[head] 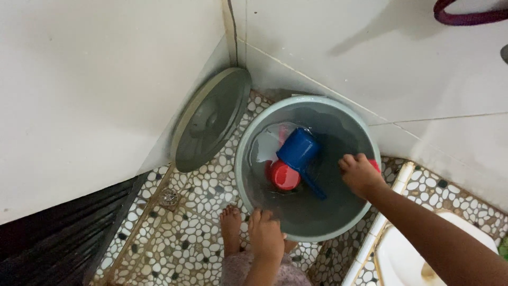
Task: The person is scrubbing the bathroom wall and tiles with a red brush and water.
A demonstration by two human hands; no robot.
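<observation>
1. The right hand [361,173] is reaching in from about four o'clock and sitting inside the grey bucket [248,175] against its right inner wall; its fingers are curled shut over something red, of which only a sliver is showing at the knuckles, so what that thing is cannot be told.
2. The left hand [266,234] is coming up from six o'clock and clasping the bucket's near rim, fingers hooked over the edge.
3. The bucket is standing in the corner of two white walls, on the pebble floor [201,190], with shallow water in its bottom; its grey lid [210,121] is leaning against the wall at about ten o'clock from it.
4. The blue dipper [299,150] is lying in the bucket's middle, at roughly nine o'clock from the right hand and twelve o'clock from the left; its long axis is running from the cup at ten o'clock to the handle tip at four o'clock, that tip pointing towards the right hand, which is the nearer one though apart from it.
5. A red round thing [284,176] is lying just under the dipper, touching it.
6. A bare foot [230,225] is standing beside the bucket at seven o'clock.
</observation>
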